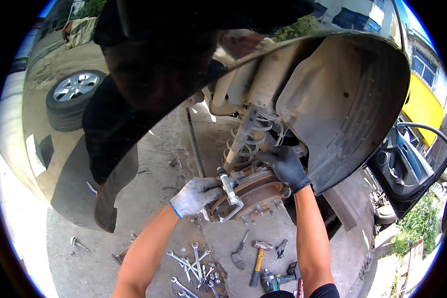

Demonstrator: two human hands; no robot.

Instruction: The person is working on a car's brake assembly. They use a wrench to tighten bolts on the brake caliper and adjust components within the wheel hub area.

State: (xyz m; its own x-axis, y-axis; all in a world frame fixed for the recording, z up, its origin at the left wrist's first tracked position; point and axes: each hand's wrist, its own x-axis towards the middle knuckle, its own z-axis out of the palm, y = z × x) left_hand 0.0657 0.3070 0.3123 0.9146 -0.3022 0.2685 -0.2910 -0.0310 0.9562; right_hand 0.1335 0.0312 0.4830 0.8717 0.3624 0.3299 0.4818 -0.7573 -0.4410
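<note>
In a white work glove with a blue cuff, my left hand (196, 196) is closed on a silver metal part that looks like a brake caliper (229, 191), at the left edge of the rusty brake disc (256, 197). Wheel studs (259, 210) stick out of the disc's hub. My right hand (283, 166), in a dark glove, reaches behind the top of the disc. Its fingers are curled, and what they grip is hidden. Just beyond that hand are a coil spring (256, 136) and a slanting shock absorber (241, 136).
The wheel-arch liner (342, 99) curves over the right side, below the glossy dark bodywork (149, 99). Several wrenches (196, 263), a hammer (259, 260), a brush-like tool (239, 253), pliers (281, 247) and a green power tool (271, 280) lie on the ground. An open car door (407, 164) stands right.
</note>
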